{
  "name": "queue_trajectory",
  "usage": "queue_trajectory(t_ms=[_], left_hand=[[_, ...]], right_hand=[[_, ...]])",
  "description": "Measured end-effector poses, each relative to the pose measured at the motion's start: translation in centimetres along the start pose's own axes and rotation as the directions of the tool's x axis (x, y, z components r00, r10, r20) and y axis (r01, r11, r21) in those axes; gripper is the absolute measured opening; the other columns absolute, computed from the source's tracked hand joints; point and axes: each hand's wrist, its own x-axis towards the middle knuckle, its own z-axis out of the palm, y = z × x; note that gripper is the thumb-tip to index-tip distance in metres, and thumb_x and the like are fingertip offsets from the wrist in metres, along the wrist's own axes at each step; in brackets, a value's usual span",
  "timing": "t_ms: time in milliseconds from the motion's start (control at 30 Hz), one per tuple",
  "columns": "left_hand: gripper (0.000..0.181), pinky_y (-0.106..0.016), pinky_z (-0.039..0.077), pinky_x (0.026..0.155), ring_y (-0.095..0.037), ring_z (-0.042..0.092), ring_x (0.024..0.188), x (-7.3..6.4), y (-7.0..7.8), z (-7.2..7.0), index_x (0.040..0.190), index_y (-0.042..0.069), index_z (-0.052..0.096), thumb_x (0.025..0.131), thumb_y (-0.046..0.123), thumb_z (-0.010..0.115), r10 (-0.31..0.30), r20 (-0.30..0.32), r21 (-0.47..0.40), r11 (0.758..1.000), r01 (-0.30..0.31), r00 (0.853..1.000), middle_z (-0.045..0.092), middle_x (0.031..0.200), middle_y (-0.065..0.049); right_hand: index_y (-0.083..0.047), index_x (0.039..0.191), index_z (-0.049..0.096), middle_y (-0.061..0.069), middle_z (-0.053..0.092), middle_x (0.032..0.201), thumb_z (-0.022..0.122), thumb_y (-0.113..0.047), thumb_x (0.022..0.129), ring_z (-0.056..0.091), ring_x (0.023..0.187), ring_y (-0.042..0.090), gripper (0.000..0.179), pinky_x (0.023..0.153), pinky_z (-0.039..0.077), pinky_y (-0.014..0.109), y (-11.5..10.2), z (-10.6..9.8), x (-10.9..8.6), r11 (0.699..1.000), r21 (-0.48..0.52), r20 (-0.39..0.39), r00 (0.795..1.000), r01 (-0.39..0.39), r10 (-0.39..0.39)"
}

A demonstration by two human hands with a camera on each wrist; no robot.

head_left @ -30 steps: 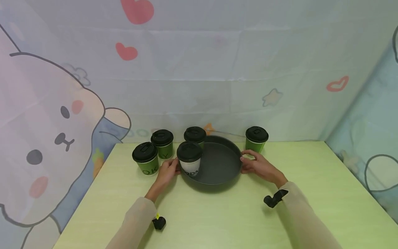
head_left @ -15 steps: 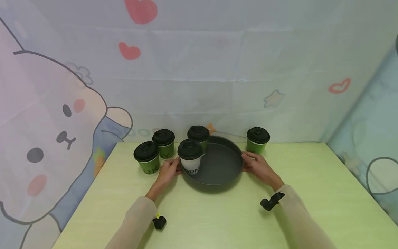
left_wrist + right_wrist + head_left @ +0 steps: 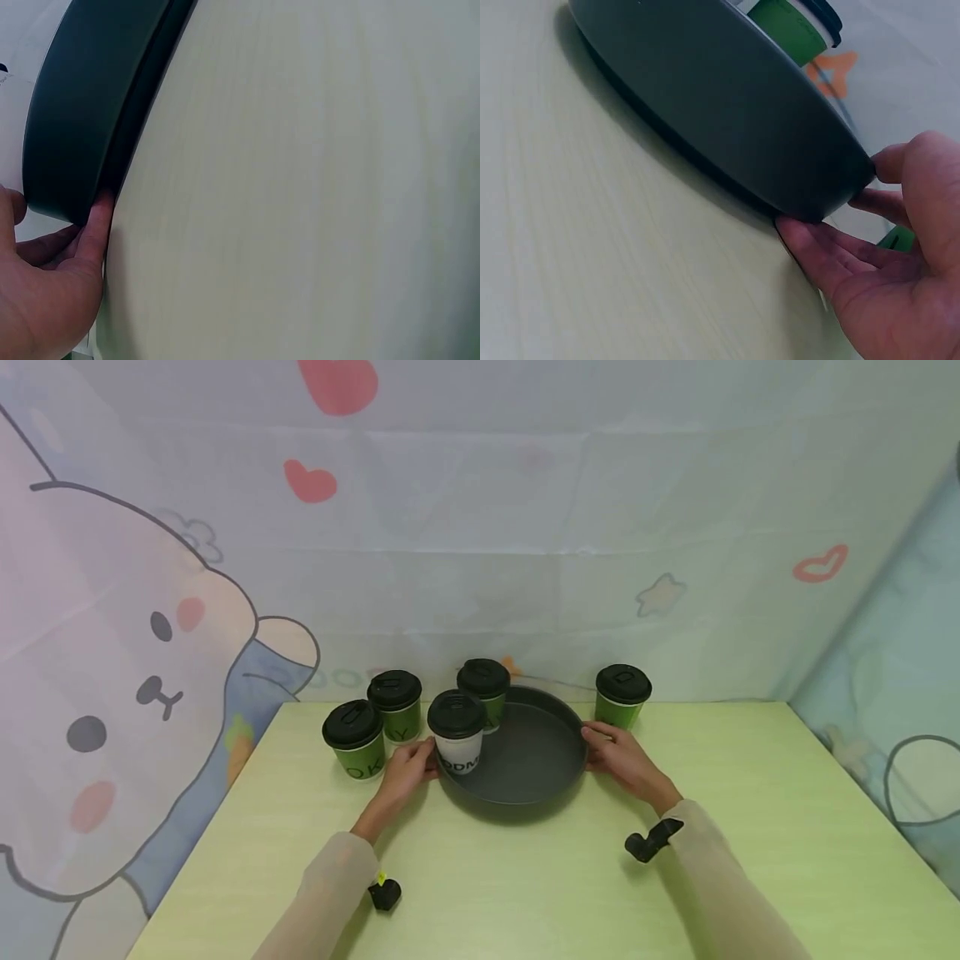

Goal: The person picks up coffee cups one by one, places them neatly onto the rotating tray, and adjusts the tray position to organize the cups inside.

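Pan (image 3: 536, 760), dark grey and round, near the desk's far edge; taken as the dial, twelve toward the cloth. Left hand (image 3: 407, 770) at nine, right hand (image 3: 621, 762) at three. Both hands hold its wall, thumbs up the side, fingers curled beneath; gaps between thumb and fingers only as deep as the wall. Contact of base with desk (image 3: 517, 877): cannot tell.

Inside: white cup (image 3: 459, 747), upright, at nine, hiding part of the rim beside the left fingers; rear green cup (image 3: 487, 689), at eleven, partly screened by the white one. All cups black-lidded.

Around: outer green cup (image 3: 356, 743) at nine and middle green cup (image 3: 397, 710) at ten, crowding the left hand's far side. Lone green cup (image 3: 622, 700) toward two, just beyond the right fingers. Printed cloth (image 3: 487, 527) closes off twelve.

Writing: "OK" on the outer cup; "Y" readable on the middle one; white cup bears dark capitals, seemingly ending "DM", rest turned away. Rear and lone cups: marks too small. Cloth lettering toward ten, too faint to read.
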Motion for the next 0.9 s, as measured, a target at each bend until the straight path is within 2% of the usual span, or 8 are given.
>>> queue_trajectory(t_ms=[100,200,467,700,900], left_hand=[[0.046,-0.032,0.059,0.085,-0.017,0.065,0.091,-0.17,0.12,0.04,0.126,-0.013,0.064,0.112,0.028,0.047,-0.002,0.001,0.000,1.000,0.002,1.000,0.065,0.106,-0.015],[0.047,-0.033,0.059,0.086,-0.017,0.065,0.092,-0.29,0.14,0.04,0.127,-0.013,0.063,0.112,0.029,0.047,-0.005,0.003,0.002,1.000,0.005,1.000,0.065,0.107,-0.015],[0.047,-0.033,0.059,0.087,-0.016,0.065,0.093,-0.16,0.19,0.08,0.128,-0.013,0.063,0.112,0.029,0.047,0.007,0.001,0.010,1.000,-0.007,1.000,0.066,0.111,-0.018],[0.047,-0.032,0.058,0.087,-0.018,0.065,0.095,-0.21,0.17,0.06,0.128,-0.010,0.064,0.112,0.029,0.047,0.007,0.004,0.027,1.000,-0.007,1.000,0.065,0.114,-0.019],[0.047,-0.035,0.059,0.088,-0.019,0.066,0.096,-0.29,0.12,0.03,0.128,-0.011,0.064,0.112,0.030,0.047,0.017,0.000,0.036,0.999,-0.017,1.000,0.065,0.115,-0.020]], right_hand=[[0.008,0.154,0.035,0.027,0.064,0.117,0.053,-0.021,0.111,0.071,0.089,0.020,0.055,0.083,0.059,0.034,-0.03,-0.39,-0.24,1.000,0.023,0.012,1.000,-0.015,0.015],[0.008,0.153,0.034,0.023,0.065,0.112,0.054,-0.018,0.110,0.072,0.086,0.022,0.054,0.083,0.060,0.037,0.01,-0.63,-0.41,0.999,0.040,0.028,0.999,-0.032,0.031],[0.005,0.158,0.032,0.029,0.064,0.123,0.049,-0.029,0.112,0.072,0.093,0.019,0.059,0.084,0.059,0.034,-0.05,-0.11,-0.46,1.000,0.009,0.007,1.000,-0.002,0.002],[0.007,0.155,0.034,0.027,0.067,0.113,0.052,-0.024,0.111,0.072,0.086,0.020,0.056,0.085,0.060,0.037,0.04,-0.45,-0.68,0.999,0.041,0.004,1.000,-0.027,0.027],[0.007,0.157,0.034,0.032,0.062,0.130,0.053,-0.030,0.111,0.073,0.097,0.017,0.063,0.085,0.059,0.032,0.17,-0.06,-0.38,1.000,-0.028,-0.031,0.999,0.009,-0.009]])
